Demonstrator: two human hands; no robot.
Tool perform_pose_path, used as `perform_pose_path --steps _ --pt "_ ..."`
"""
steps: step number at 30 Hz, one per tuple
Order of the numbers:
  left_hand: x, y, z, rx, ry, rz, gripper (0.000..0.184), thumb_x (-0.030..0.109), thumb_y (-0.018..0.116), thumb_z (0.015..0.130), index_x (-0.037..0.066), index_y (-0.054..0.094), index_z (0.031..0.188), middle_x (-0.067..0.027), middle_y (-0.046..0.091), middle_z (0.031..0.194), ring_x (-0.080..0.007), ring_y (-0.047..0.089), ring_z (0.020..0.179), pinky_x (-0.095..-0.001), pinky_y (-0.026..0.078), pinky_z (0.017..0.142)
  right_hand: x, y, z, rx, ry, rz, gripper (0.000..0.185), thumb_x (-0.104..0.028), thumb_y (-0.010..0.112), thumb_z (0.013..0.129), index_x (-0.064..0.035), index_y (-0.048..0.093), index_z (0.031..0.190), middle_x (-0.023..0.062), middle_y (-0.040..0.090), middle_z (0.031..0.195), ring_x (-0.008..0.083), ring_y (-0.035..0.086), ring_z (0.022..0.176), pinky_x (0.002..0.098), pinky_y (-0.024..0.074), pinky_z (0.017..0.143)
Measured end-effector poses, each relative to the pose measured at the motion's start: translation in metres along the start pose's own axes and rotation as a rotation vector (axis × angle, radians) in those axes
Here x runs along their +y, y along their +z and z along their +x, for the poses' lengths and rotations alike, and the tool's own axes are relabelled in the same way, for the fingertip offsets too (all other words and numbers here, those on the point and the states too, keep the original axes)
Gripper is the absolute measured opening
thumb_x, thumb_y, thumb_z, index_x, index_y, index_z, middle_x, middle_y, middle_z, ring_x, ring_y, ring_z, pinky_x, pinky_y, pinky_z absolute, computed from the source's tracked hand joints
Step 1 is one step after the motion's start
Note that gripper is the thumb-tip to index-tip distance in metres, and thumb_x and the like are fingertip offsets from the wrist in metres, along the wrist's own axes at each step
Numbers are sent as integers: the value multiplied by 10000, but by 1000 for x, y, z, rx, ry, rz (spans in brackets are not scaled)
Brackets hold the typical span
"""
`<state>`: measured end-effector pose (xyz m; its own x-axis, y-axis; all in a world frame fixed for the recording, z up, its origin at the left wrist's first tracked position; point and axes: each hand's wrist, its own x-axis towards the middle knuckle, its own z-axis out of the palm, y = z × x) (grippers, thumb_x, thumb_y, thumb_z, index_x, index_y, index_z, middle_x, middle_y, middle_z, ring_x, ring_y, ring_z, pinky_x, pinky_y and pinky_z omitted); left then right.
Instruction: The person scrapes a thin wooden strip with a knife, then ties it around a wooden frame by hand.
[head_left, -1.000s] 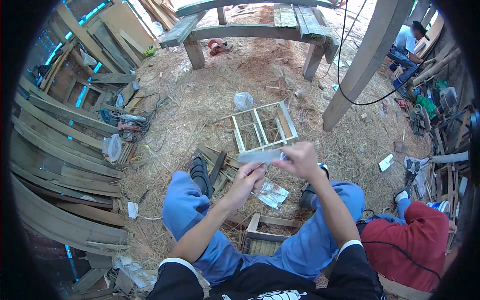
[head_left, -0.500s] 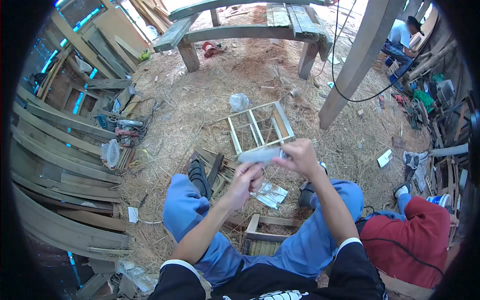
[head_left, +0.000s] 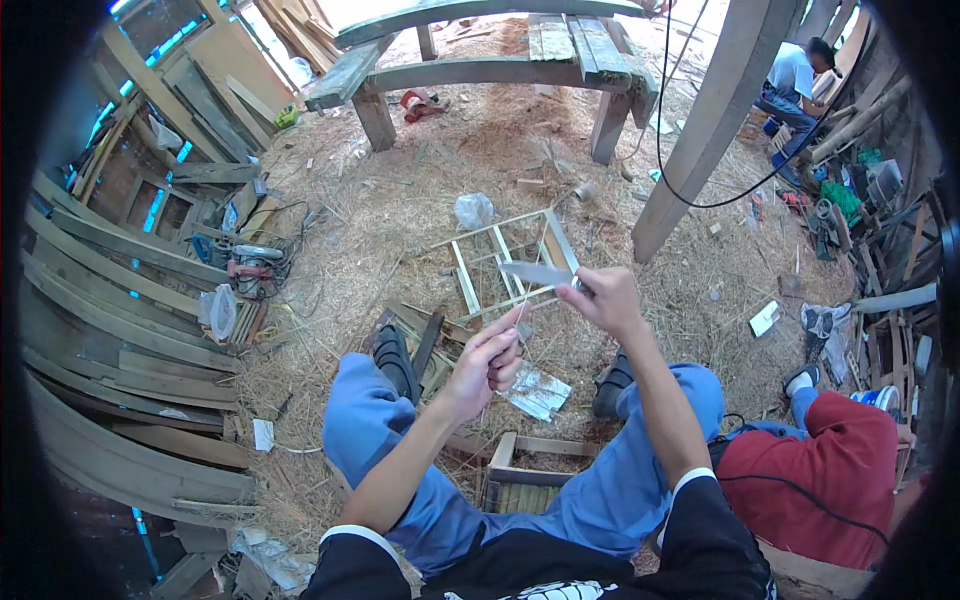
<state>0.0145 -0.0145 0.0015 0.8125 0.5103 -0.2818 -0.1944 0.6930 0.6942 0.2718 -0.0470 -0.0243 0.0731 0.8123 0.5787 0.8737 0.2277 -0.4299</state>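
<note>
A knife with a wide pale blade (head_left: 536,273) is gripped in my right hand (head_left: 610,303), its tip pointing left. Below and to the left, my left hand (head_left: 484,368) is closed around a thin stick (head_left: 521,312) that rises from its fingers. The blade is a little above the stick's upper end; whether they touch I cannot tell. Beyond my hands, a light wooden frame with crossbars (head_left: 500,240) lies on the floor. Under them, between my feet, is a crumpled whitish sheet (head_left: 538,393). A small wooden frame with slats (head_left: 520,496) stands between my thighs.
A heavy wooden bench (head_left: 480,70) stands ahead, and a slanted post (head_left: 700,130) at right. Boards (head_left: 120,330) line the left side, near a power tool (head_left: 255,262). A person in red (head_left: 815,480) sits close on my right; another person (head_left: 795,90) sits farther back. Shavings cover the floor.
The blurred blade has moved up and away from my left hand and now shows sharply. My left hand has dropped slightly, and the thin stick has come into view.
</note>
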Motion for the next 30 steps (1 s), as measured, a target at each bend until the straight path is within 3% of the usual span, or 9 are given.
perform_pose_path --steps 5,12,16,24,28,29,30 --pt "-5 -5 6 63 81 113 497 232 498 1047 153 399 1528 71 323 707 -28 291 543 -198 215 467 -37 10 -9 -90 -280 50 505 -503 754 820 -104 539 597 74 521 483 249 569 429 373 427 437" --pt "-1 -4 7 202 155 133 444 206 558 1034 136 488 1466 67 395 746 -19 299 571 -182 234 494 -20 4 3 -33 -96 13 471 -445 773 817 -88 542 616 85 486 487 275 559 442 391 410 447" --pt "-5 -5 6 156 133 204 438 210 561 1033 142 505 1462 67 414 746 -15 301 565 -186 230 486 -42 13 -9 -109 -226 103 458 -450 766 817 -85 561 630 85 519 520 279 582 480 397 426 474" --pt "-10 -11 7 134 106 195 442 188 569 1029 127 511 1463 67 426 740 -13 303 551 -195 228 477 -23 3 0 -18 -144 23 497 -480 774 809 -97 526 611 82 529 504 268 580 456 393 436 461" --pt "-14 -7 5 128 116 236 455 190 568 1030 109 496 1472 79 405 738 -9 291 566 -190 229 483 -37 -1 -5 -136 -276 24 467 -462 781 806 -91 561 628 70 538 511 265 581 461 380 449 473" --pt "-14 -7 4 107 125 231 457 186 569 1029 106 493 1473 80 405 741 -9 289 570 -190 228 485 -33 -5 0 -61 -305 45 450 -451 775 816 -89 574 639 76 530 505 264 575 455 379 438 467" --pt "-12 -6 4 85 134 224 460 183 570 1028 104 491 1474 82 404 745 -8 287 573 -189 227 487 -24 -5 0 -36 -212 47 451 -450 774 818 -89 572 637 79 526 502 264 575 454 378 434 465"
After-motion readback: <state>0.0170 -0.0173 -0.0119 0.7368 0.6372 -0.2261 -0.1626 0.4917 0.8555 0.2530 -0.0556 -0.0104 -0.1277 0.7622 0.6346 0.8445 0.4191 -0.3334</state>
